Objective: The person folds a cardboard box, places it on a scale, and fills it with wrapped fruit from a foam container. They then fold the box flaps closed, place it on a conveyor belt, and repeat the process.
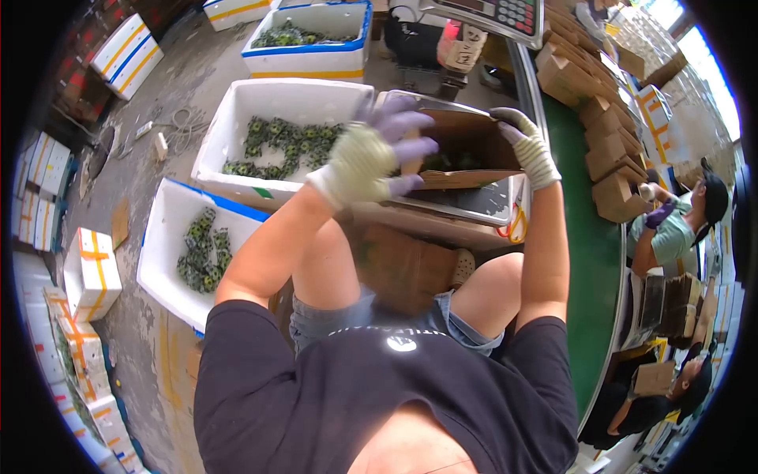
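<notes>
My left hand [373, 154], in a pale glove with purple fingers, is raised between a white foam box [207, 150] and an open cardboard box [462, 180]. Its fingers are spread and blurred by motion, with nothing visible in them. My right hand [530, 146], gloved alike, has its bent fingers on the cardboard box's far right corner. That box rests on a metal platform [489, 201]; dark greenish contents show dimly inside. Several dark, netted-looking packs of small round green pieces [296, 142] lie in the foam box.
Blue-edged foam boxes with similar packs stand at the left [162, 245] and far side [308, 63]. A scale display [505, 16] overhangs the far end. Along the right runs a green conveyor belt [580, 316], with brown cartons [608, 150] and co-workers [675, 225] beyond.
</notes>
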Demonstrator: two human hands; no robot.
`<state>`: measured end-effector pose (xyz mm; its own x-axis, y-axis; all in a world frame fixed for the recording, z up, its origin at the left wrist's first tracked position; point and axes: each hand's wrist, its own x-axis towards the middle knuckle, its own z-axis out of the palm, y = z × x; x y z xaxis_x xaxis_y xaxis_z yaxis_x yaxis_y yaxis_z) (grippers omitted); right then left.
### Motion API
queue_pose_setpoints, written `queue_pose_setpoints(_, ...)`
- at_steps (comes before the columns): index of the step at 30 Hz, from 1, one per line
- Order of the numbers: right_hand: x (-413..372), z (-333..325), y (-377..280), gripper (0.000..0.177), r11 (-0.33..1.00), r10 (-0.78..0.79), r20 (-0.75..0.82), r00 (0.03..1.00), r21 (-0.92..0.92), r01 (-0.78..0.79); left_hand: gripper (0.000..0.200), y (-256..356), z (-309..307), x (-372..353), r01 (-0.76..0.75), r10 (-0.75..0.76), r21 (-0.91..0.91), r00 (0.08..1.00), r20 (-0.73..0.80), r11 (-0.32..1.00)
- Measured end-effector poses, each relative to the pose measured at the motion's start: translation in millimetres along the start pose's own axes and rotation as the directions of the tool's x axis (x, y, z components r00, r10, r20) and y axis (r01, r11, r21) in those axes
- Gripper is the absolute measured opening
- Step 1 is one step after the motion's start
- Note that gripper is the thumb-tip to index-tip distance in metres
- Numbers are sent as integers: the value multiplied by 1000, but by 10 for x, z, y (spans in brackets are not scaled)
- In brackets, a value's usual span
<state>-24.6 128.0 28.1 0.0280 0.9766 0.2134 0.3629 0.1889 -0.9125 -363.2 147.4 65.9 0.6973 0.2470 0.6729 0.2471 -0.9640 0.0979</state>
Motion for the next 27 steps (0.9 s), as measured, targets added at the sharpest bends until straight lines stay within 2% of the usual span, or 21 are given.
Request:
queue_pose_setpoints(1, -9, -10, 13, 26, 999, 7, -5, 1000, 42, -7, 41, -147, -130, -194, 62, -64, -16, 990, -126, 998)
queue_pose_setpoints(2, -41, -20, 20, 25, 996, 17, -9, 1000, 83, -16, 38, -302, -227, -437, 185, -178, 9, 956, -234, 983)
queue_pose_setpoints(3, -100, -21, -17, 25, 997, 20, -34, 999, 73, -17, 35, -489, -272, -800, 311, -278, 30, 888, -367, 950)
queue_pose_setpoints(4, -140, 0, -58, 25, 998, 17, -47, 999, 67, -14, 31, -628, -327, -1254, 483, -452, -49, 774, -444, 874)
queue_pose_setpoints(5, -154, -28, -34, 26, 1000, 5, -54, 999, 12, -5, 30, -800, -264, -1890, 702, -674, -166, 548, -495, 693)
queue_pose_setpoints(6, -152, -42, -11, 27, 999, -8, -56, 998, -41, 6, 29, -964, -182, -2568, 674, -857, -567, 207, -471, 474)
queue_pose_setpoints(7, -155, 2, -109, 28, 998, 1, -41, 999, -61, -4, 29, -1080, -118, -3300, 710, -877, -598, 55, -478, 371)
queue_pose_setpoints(8, -161, 28, -203, 29, 996, 14, -30, 999, -86, -17, 30, -1014, -109, -3825, 804, -885, -538, -29, -465, 256)
queue_pose_setpoints(9, -139, 26, -196, 30, 998, 35, -19, 999, -59, -36, 33, -919, -62, -4362, 830, -919, -554, -163, -360, 69)
queue_pose_setpoints(10, -126, 3, -167, 31, 998, 55, -9, 998, -36, -56, 41, -831, 49, -4943, 879, -935, -476, -185, -303, -19)
queue_pose_setpoints(11, -126, -19, -114, 35, 994, 103, -31, 994, 29, -102, 52, -531, -279, -4586, 948, -943, 30, -312, -121, -317)
queue_pose_setpoints(12, -126, -35, -68, 39, 985, 154, -43, 987, 92, -149, 71, -427, -168, -4906, 859, -885, 216, -461, -71, -465)
queue_pose_setpoints(13, -156, -47, -40, 42, 969, 210, -62, 976, 142, -200, 84, -358, 57, -5549, 831, -838, 248, -534, 109, -498)
queue_pose_setpoints(15, -222, -11, -29, 48, 935, 314, -87, 946, 200, -292, 96, -155, -58, -5267, 640, -665, 673, -689, 288, -371)
queue_pose_setpoints(16, -234, -30, -74, 49, 951, 302, -76, 950, 99, -294, 99, -101, 69, -5653, 660, -561, 606, -732, 387, -443)
queue_pose_setpoints(17, -271, 37, -173, 49, 967, 251, -124, 960, -17, -255, 97, -74, -6, -5635, 658, -461, 535, -753, 469, -530)
queue_pose_setpoints(19, -321, -192, -28, 50, 930, 181, -173, 968, -291, -226, 99, -14, -4, -5544, 635, -601, 549, -751, 275, -543)
queue_pose_setpoints(22, -392, 0, -198, 54, 930, 270, -235, 934, -189, -316, 100, -221, -205, -5356, 627, -666, 538, -730, 154, -563)
queue_pose_setpoints(24, -404, 125, -260, 54, 919, 279, -265, 923, -205, -337, 96, -378, -86, -5600, 701, -533, 433, -713, 456, -567)
queue_pose_setpoints(25, -390, 173, -291, 54, 911, 290, -270, 918, -218, -352, 94, -362, 1, -5691, 724, -450, 371, -666, 595, -581)
queue_pose_setpoints(27, -368, 267, -321, 54, 899, 300, -279, 912, -237, -368, 94, -210, 331, -5753, 746, -426, 421, -650, 629, -517)
